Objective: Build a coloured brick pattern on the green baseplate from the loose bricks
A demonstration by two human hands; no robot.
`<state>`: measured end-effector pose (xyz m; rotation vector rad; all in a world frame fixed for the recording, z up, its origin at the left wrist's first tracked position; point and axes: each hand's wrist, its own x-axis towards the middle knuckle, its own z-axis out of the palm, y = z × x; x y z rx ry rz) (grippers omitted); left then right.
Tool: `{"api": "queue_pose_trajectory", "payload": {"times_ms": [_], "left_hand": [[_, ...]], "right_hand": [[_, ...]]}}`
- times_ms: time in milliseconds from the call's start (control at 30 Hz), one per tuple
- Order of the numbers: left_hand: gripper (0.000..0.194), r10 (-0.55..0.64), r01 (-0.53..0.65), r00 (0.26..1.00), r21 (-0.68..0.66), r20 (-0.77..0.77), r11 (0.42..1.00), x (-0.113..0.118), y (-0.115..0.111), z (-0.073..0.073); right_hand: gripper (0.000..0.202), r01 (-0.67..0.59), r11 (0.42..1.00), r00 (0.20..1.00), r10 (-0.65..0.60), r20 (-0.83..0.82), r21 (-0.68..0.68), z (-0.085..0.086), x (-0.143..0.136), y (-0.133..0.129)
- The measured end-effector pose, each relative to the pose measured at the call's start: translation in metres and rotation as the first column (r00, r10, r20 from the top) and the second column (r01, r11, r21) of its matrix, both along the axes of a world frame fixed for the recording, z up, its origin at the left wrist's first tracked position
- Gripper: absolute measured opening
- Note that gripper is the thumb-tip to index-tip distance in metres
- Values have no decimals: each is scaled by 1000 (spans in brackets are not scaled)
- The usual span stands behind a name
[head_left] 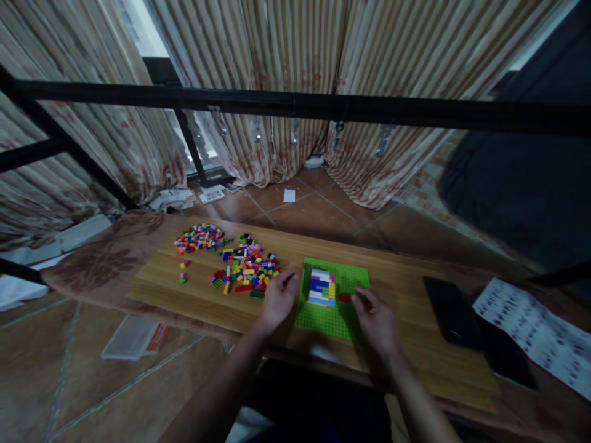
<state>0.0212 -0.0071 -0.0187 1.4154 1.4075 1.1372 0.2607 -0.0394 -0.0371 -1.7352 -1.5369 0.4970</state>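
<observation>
A green studded baseplate [318, 323] lies on the wooden board in front of me. On its left half sits a flat block of toy bricks [322, 287] in white, light blue, dark blue, yellow and pink. A single red brick [344, 298] is to the right of that block. My right hand [377, 321] is over the plate's right edge, its fingers apart and their tips just beside the red brick. My left hand [279, 300] hovers between the plate's left edge and the loose bricks, fingers loosely bent and apart, with nothing visible in them.
Loose mixed bricks [249, 267] are spread left of the plate, with a pile of smaller pieces [202, 237] farther off. A black phone-like slab [452, 312] and a printed sheet [535, 329] lie at right. A black metal bar [295, 101] crosses ahead. A clear plastic lid [132, 337] rests on the floor.
</observation>
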Motion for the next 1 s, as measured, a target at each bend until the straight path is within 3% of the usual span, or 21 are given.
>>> {"api": "queue_pose_trajectory", "payload": {"times_ms": [167, 267, 333, 467, 600, 700, 1000], "left_hand": [[23, -80, 79, 996, -32, -31, 996, -9, -55, -2], [22, -71, 65, 991, -57, -110, 996, -26, -77, -4], [21, -22, 16, 989, -45, -148, 999, -39, -82, -3], [20, 30, -29, 979, 7, -201, 1000, -51, -72, 3], [20, -2, 16, 980, 68, -200, 998, -41, -54, 7], [19, -24, 41, 980, 84, -195, 996, -29, -42, 7], [20, -99, 111, 977, 56, -189, 992, -16, -23, 10]], "right_hand": [[32, -139, 988, 960, 117, 254, 71, -6, -11, -1], [29, -170, 984, 954, 149, 261, 57, -8, -12, 3], [29, -138, 990, 975, 131, 181, 27, -7, -11, 6], [35, 14, 998, 980, -26, -199, -63, 0, -17, 17], [42, 42, 992, 814, -104, -571, -121, 8, -30, 34], [41, 29, 991, 771, -107, -628, -134, 11, -36, 44], [33, -50, 980, 798, -77, -598, -194, 10, -33, 46]]}}
